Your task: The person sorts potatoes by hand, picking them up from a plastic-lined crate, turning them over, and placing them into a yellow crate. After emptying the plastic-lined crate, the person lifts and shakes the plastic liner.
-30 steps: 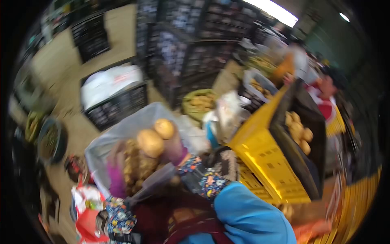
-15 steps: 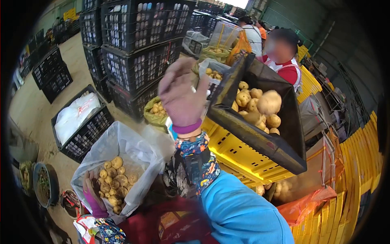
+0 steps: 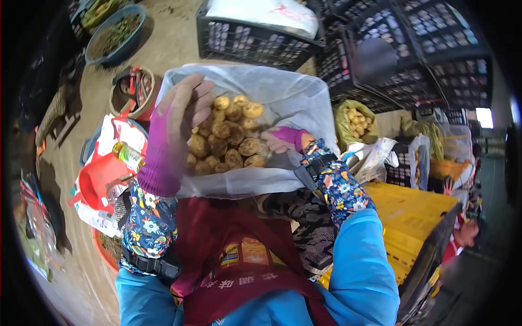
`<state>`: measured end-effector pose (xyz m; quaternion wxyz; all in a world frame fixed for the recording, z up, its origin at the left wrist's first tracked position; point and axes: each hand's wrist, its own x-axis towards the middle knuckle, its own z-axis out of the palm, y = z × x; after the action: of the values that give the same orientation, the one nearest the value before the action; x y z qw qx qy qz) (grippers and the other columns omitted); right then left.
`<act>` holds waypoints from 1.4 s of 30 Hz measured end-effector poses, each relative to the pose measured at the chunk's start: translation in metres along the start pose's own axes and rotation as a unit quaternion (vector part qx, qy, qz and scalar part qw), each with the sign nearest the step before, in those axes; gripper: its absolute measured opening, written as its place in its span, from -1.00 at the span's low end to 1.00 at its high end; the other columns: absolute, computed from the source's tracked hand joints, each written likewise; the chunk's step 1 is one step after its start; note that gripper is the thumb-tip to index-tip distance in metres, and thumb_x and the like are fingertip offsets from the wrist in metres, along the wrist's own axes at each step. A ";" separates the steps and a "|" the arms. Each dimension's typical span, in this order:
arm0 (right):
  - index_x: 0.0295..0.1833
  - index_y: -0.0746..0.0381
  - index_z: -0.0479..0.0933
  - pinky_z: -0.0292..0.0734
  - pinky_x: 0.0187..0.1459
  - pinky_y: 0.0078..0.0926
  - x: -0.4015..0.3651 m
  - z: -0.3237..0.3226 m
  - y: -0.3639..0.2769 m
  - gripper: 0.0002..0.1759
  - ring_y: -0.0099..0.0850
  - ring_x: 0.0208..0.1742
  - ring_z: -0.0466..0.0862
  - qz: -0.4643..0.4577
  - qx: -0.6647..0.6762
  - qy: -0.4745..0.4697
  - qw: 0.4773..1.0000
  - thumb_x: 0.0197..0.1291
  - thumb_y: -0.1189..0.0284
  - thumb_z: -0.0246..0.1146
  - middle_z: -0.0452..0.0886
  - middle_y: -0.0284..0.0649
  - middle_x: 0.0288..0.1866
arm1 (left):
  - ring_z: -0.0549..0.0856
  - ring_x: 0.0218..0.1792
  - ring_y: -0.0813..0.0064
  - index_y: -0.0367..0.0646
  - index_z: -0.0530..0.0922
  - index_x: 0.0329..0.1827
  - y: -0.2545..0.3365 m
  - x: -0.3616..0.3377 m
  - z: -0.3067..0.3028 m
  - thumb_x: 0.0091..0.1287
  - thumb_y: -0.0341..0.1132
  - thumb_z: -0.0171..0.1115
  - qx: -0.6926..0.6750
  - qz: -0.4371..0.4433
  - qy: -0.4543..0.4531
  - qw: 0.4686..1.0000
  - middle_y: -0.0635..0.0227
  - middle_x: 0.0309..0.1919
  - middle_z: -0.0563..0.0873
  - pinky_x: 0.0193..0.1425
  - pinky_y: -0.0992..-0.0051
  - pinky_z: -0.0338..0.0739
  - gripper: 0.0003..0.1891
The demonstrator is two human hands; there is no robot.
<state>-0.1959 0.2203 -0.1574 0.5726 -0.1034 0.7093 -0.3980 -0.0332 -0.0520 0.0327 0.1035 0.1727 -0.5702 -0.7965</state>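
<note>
A heap of potatoes (image 3: 220,130), several of them brown with soil, lies in a crate lined with translucent white plastic (image 3: 293,92) in front of me. My left hand (image 3: 187,106), in a pinkish glove with a purple cuff, is over the crate's left side. Its fingers are loosely bent and apart, with nothing visible in them. Inside the crate on the right, my right hand (image 3: 283,139), gloved the same way, has its fingers stretched out against the heap's edge. Whether its fingertips touch a potato is hard to make out.
Beyond the liner stands a black crate (image 3: 255,46) with white sheeting. Stacked black crates (image 3: 380,54) rise at upper right, near a green sack of potatoes (image 3: 356,122). A yellow crate (image 3: 408,212) sits to my right. On the left are a red scoop (image 3: 100,179) and a blue basin (image 3: 117,35).
My view has turned down toward the lined crate. My right hand has come from above the black-lined yellow crate down to the potatoes. My left hand has risen over the liner.
</note>
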 end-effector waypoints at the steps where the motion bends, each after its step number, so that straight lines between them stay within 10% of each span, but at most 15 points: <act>1: 0.23 0.18 0.53 0.61 0.03 -0.50 0.027 0.003 0.017 -0.49 -0.50 -0.04 0.66 0.018 -0.113 -0.002 0.993 0.45 0.01 0.13 0.66 -0.34 -0.02 | 0.61 0.24 0.30 -0.28 0.43 0.36 0.001 0.004 -0.003 0.59 -0.07 -0.13 0.042 0.002 -0.004 0.999 0.10 0.20 0.62 0.36 0.38 0.42 -0.50; 6: 0.26 0.16 0.50 0.61 0.01 -0.44 0.113 0.040 0.099 -0.50 -0.45 0.00 0.65 0.055 -0.522 -0.006 0.851 0.45 0.01 0.11 0.65 -0.32 0.01 | 0.62 0.24 0.30 -0.30 0.44 0.34 0.004 0.018 -0.003 0.61 -0.07 -0.11 -0.046 -0.059 0.031 0.997 0.10 0.18 0.64 0.32 0.38 0.45 -0.51; 11: 0.28 0.14 0.47 0.61 -0.02 -0.38 0.121 0.054 0.129 -0.50 -0.41 0.03 0.64 0.047 -0.565 -0.004 0.824 0.45 0.01 0.09 0.65 -0.31 0.04 | 0.61 0.25 0.28 -0.32 0.42 0.36 0.000 0.023 -0.003 0.59 -0.02 -0.07 -0.047 -0.074 0.027 0.996 0.08 0.19 0.63 0.34 0.36 0.44 -0.46; 17: 0.31 0.11 0.43 0.62 -0.05 -0.31 0.073 0.029 0.074 -0.49 -0.36 0.06 0.63 -0.034 -0.124 -0.067 0.989 0.46 0.02 0.07 0.64 -0.29 0.07 | 0.58 0.26 0.27 -0.31 0.40 0.37 -0.006 0.021 -0.003 0.56 0.04 -0.03 -0.053 -0.097 0.025 0.994 0.09 0.22 0.60 0.35 0.32 0.43 -0.42; 22: 0.29 0.14 0.45 0.61 -0.02 -0.31 0.004 0.040 -0.049 -0.55 -0.32 0.08 0.64 -0.098 0.254 0.037 0.962 0.48 0.10 0.07 0.68 -0.21 -0.03 | 0.53 0.29 0.40 -0.08 0.25 0.51 -0.027 0.006 0.006 0.50 0.07 0.05 -0.034 -0.215 0.035 0.975 0.23 0.40 0.42 0.30 0.32 0.48 -0.36; 25: 0.17 0.21 0.53 0.59 -0.05 -0.34 -0.015 0.058 -0.096 -0.63 -0.34 0.04 0.66 -0.411 -0.165 0.283 0.851 0.51 0.20 0.04 0.68 -0.14 -0.02 | 0.54 0.27 0.40 0.02 0.25 0.49 -0.048 -0.001 0.023 0.46 0.06 0.12 -0.104 -0.274 -0.043 0.955 0.28 0.38 0.40 0.22 0.25 0.55 -0.38; 30: 0.07 0.27 0.60 0.53 0.08 -0.32 -0.002 0.075 -0.104 -0.66 -0.18 -0.04 0.68 -0.273 0.050 0.300 0.913 0.45 0.26 0.09 0.70 -0.01 -0.09 | 0.60 0.20 0.34 0.15 0.23 0.48 -0.080 0.005 0.000 0.45 -0.22 0.17 -0.204 -0.162 -0.104 0.960 0.31 0.29 0.48 0.07 0.32 0.66 -0.44; 36: 0.12 0.12 0.61 0.59 0.06 -0.25 0.115 0.042 0.037 -0.56 -0.11 0.11 0.68 -0.144 -0.296 0.197 0.924 0.17 0.17 0.31 0.69 -0.08 0.09 | 0.60 0.22 0.28 0.16 0.23 0.49 -0.049 0.007 0.004 0.47 -0.21 0.11 -0.233 -0.153 -0.026 0.960 0.28 0.30 0.50 0.06 0.30 0.66 -0.47; 39: 0.22 0.05 0.55 0.58 0.10 -0.21 0.162 0.046 0.106 -0.41 -0.12 0.16 0.66 -0.035 -0.550 0.032 0.834 0.04 0.13 0.40 0.66 -0.07 0.12 | 0.60 0.23 0.26 0.14 0.24 0.50 -0.031 0.018 0.001 0.48 -0.12 0.11 -0.270 -0.197 0.004 0.942 0.29 0.30 0.50 0.06 0.26 0.65 -0.46; 42: 0.35 -0.01 0.41 0.56 0.12 -0.14 0.138 0.065 0.089 -0.20 -0.10 0.15 0.65 -0.006 -0.594 0.083 0.800 -0.07 0.10 0.44 0.58 -0.05 0.13 | 0.60 0.23 0.25 0.10 0.28 0.49 -0.027 0.021 0.002 0.47 -0.03 0.14 -0.259 -0.179 0.018 0.949 0.29 0.31 0.49 0.03 0.24 0.66 -0.43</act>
<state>-0.1548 0.1672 -0.3211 0.3351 -0.3943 0.8509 0.0904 -0.0518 -0.0491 0.0045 0.0109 0.2534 -0.3019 -0.9190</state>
